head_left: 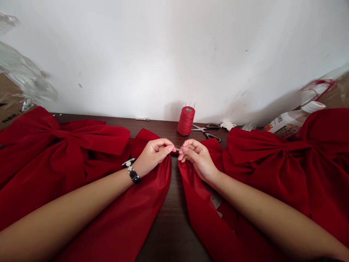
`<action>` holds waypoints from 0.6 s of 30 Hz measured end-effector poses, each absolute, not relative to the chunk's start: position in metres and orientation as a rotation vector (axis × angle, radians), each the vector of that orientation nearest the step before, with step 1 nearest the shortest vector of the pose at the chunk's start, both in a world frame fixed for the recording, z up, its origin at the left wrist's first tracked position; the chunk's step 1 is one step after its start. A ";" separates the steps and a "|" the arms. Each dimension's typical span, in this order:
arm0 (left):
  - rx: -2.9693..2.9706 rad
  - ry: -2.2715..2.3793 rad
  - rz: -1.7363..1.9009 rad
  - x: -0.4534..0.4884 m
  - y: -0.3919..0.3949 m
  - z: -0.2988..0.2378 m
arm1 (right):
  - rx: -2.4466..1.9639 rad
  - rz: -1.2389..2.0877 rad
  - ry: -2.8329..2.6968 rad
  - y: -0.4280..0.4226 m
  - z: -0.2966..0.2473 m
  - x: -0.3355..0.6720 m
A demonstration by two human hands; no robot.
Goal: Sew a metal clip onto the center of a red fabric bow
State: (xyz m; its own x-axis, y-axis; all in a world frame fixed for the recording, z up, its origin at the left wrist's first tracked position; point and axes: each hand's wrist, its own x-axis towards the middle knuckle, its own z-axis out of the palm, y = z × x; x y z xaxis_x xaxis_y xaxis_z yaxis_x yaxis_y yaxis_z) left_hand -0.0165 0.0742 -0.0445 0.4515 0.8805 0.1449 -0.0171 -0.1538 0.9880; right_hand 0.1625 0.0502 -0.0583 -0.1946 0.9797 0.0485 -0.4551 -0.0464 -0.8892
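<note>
Near the middle, my left hand (156, 154) is closed in a pinch at the gathered top of a red fabric piece (147, 196), which drapes down toward me. My right hand (197, 156) faces it, thumb and fingers pinched together, with another hanging length of red fabric (195, 203) running down from below its fingertips. Between the two sets of fingertips shows a thin, pale, shiny strip (177, 148), too small to name. Just beyond the hands stands a red thread spool (186, 122) with several needles upright in its top.
Large red bows lie at left (58, 134) and right (291, 147) on the dark table (171, 233). Behind are scissors (208, 129), a small metal clip (142, 119), a bundle of white cord (228, 125) and a tipped bottle (289, 122). A white wall (152, 58) closes off the back.
</note>
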 end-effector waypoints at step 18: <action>1.567 0.903 0.961 -0.013 0.070 -0.032 | -0.791 1.551 -0.995 0.050 -0.057 0.162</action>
State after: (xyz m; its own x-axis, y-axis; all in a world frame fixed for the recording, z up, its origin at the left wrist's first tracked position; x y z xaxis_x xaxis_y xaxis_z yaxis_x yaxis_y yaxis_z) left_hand -0.0127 0.0697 -0.0318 0.3951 0.9090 0.1325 0.0757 -0.1760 0.9815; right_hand 0.1615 0.0503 -0.0574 -0.1995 0.9798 0.0169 -0.4236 -0.0707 -0.9031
